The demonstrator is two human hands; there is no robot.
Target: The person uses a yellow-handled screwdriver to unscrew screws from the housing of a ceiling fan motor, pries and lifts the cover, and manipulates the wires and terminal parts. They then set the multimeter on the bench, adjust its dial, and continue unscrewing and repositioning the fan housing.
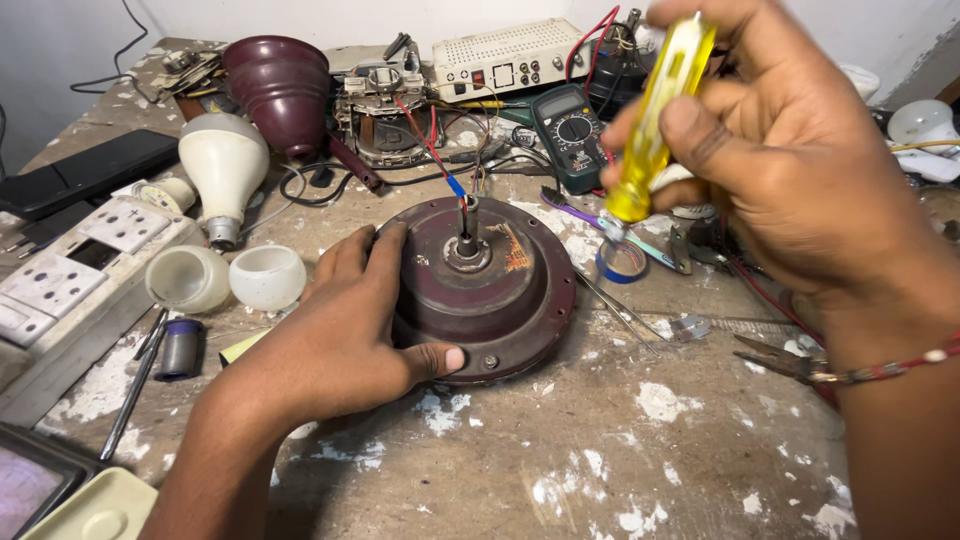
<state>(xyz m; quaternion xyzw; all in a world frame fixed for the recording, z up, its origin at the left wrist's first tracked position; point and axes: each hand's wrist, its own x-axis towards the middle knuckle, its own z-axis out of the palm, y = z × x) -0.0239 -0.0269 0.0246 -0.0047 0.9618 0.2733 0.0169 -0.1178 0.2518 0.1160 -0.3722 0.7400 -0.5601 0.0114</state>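
Motor housing: a round, dark maroon ceiling-fan motor [480, 290] lies flat near the middle of the desk [600, 470], its short shaft pointing up, with red and blue wires [440, 155] rising from the hub toward the back.
Rim screw: a small screw head [490, 361] shows on the flange nearest the camera, just beside the thumb.
Left hand: the left hand [345, 340] rests on the housing's left edge, fingers spread over the top and thumb pressed along the front rim; it steadies the motor rather than closing round it.
Right hand: the right hand [790, 170] is raised above and to the right of the motor, fingers wrapped tight around a yellow-handled screwdriver [655, 110], tip pointing down and well clear of the housing.
Nearby: a roll of blue tape [622, 262] and tweezers [620, 310] lie just right of the motor, pliers [775, 357] further right.
Back of desk: a multimeter [572, 135], a white bulb [225, 170] and a maroon cone-shaped cover [280, 90].
Left side: two frosted bulb domes [230, 278] and a white switchboard [70, 270].
Risk, slip: I judge that the driver tip could skid off a screw and jab the steadying thumb, which sits close to the rim.
Risk, wires: turning or shifting the housing might tug the wires, since they run to the clutter behind.
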